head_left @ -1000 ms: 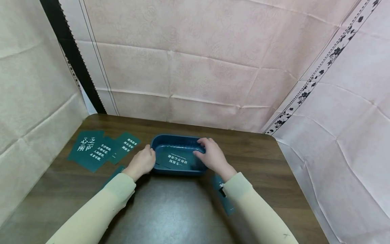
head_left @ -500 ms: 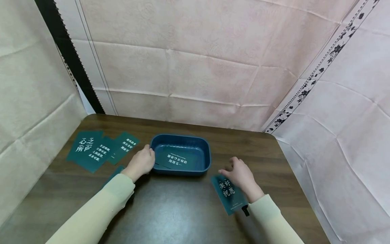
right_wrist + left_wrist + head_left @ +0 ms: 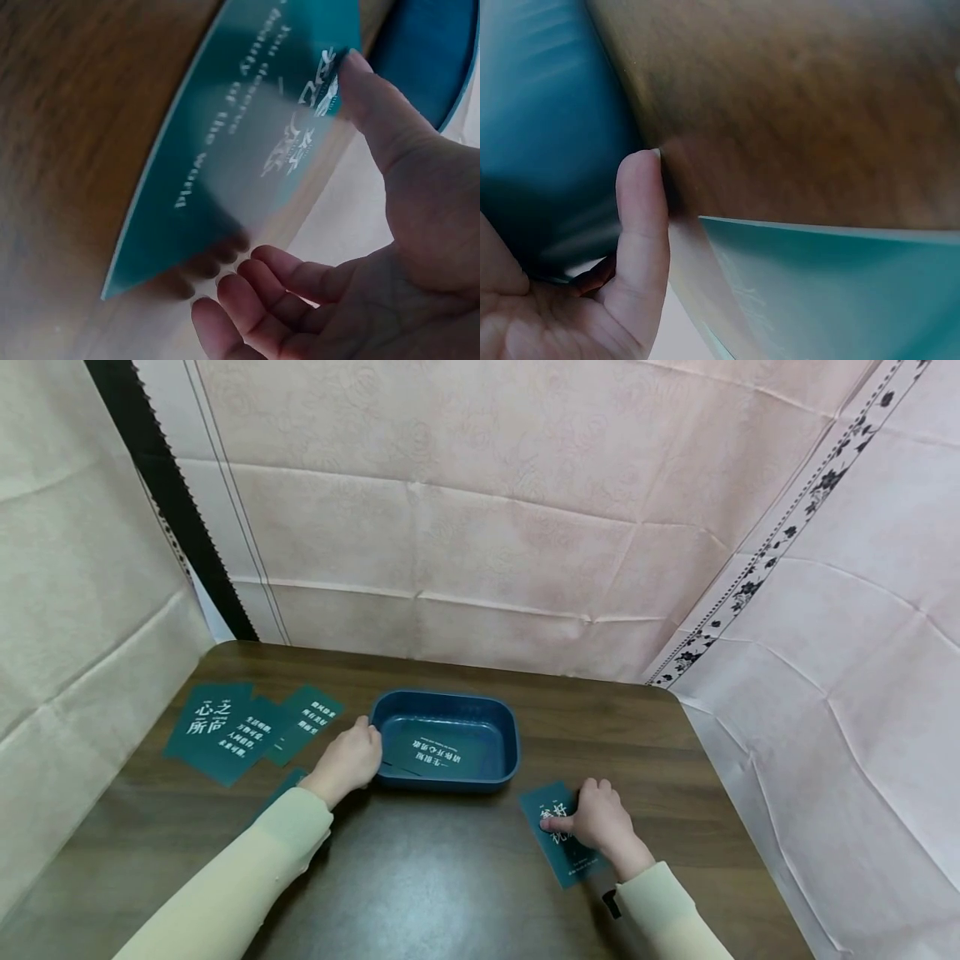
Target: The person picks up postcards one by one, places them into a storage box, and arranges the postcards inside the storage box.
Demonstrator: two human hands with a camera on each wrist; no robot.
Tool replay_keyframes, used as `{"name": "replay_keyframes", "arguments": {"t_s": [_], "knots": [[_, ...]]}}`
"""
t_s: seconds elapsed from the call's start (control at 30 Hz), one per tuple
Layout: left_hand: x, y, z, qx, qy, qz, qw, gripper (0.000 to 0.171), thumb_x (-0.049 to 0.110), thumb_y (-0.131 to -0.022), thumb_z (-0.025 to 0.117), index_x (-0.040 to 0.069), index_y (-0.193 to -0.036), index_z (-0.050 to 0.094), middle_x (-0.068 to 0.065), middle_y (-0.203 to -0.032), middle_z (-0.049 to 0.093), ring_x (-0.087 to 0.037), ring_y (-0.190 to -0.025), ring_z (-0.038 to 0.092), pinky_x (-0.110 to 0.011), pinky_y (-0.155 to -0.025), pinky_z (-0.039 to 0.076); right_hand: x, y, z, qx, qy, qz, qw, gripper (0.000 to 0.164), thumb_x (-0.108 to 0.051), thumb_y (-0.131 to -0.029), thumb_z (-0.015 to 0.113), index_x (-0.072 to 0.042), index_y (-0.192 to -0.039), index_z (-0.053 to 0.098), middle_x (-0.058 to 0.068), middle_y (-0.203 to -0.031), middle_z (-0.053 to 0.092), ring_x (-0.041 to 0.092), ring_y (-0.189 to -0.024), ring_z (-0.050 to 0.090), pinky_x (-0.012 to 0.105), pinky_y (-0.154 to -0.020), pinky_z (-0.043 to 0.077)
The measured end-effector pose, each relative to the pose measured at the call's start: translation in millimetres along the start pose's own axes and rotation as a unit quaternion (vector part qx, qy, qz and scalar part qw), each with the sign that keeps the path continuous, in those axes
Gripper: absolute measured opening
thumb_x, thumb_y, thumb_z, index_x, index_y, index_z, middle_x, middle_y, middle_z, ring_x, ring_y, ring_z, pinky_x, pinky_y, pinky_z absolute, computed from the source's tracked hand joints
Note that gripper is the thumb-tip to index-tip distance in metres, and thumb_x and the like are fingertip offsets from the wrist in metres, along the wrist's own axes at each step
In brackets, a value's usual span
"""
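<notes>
Left cloth: a pale, creased sheet (image 3: pixel 75 610) beside a black band (image 3: pixel 172 502) with a jagged edge
Far-left cards: three green cards (image 3: pixel 238 743) with white characters, overlapping on the table's far left part
Left sleeve: pale yellow-green (image 3: pixel 240 868), reaching in from the lower left, with a green edge (image 3: pixel 281 793) showing just behind the cuff
Left hand: the hand (image 3: pixel 347 766) touches the left end of the tray; in the left wrist view one finger lies straight against the tray's outer wall, and whether the others grasp the rim I cannot tell
Tray: dark blue, rounded at the corners (image 3: pixel 453 785), upright on the table, with a green printed card (image 3: pixel 437 750) lying inside towards its left
Table: brown wood grain (image 3: pixel 420 885), with a bright sheen near the front
Right card: a green card (image 3: pixel 555 852) lies tilted on the table, to the right of the tray and nearer the person, apart from it; large white characters and small lettering, "beauty of the world" among it
Right hand: the hand (image 3: pixel 602 820) is over the right card, thumb stretched across its face, the other fingers loosely bent beside its edge, grasp released; whether the thumb presses I cannot tell
Right sleeve: same pale colour (image 3: pixel 667 906), a small black piece (image 3: pixel 611 904) beside the cuff
Right cloth: white, with a dark floral border (image 3: pixel 750 581) running diagonally
</notes>
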State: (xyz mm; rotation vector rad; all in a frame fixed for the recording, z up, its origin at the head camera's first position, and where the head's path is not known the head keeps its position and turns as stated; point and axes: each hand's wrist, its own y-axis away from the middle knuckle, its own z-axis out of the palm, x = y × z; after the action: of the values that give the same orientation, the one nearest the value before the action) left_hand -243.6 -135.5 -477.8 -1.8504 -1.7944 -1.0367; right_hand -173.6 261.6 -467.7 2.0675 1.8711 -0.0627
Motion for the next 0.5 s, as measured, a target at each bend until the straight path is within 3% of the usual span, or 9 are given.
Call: {"name": "replay_keyframes", "arguments": {"t_s": [0.5], "knots": [[-0.6,0.3,0.5,0.003,0.002,-0.002,1.0,0.064,0.032,-0.109,0.015,-0.011,-0.156,0.007,-0.018,-0.094,0.057,-0.022,-0.056,0.062,-0.035,-0.061,0.051,0.2,-4.7,2.8,-0.008,-0.021,0.021,1.0,0.106,-0.059,-0.067,0.088,0.018,-0.127,0.045,0.029,-0.11,0.051,0.038,-0.097,0.052,0.057,-0.09,0.05]]}}
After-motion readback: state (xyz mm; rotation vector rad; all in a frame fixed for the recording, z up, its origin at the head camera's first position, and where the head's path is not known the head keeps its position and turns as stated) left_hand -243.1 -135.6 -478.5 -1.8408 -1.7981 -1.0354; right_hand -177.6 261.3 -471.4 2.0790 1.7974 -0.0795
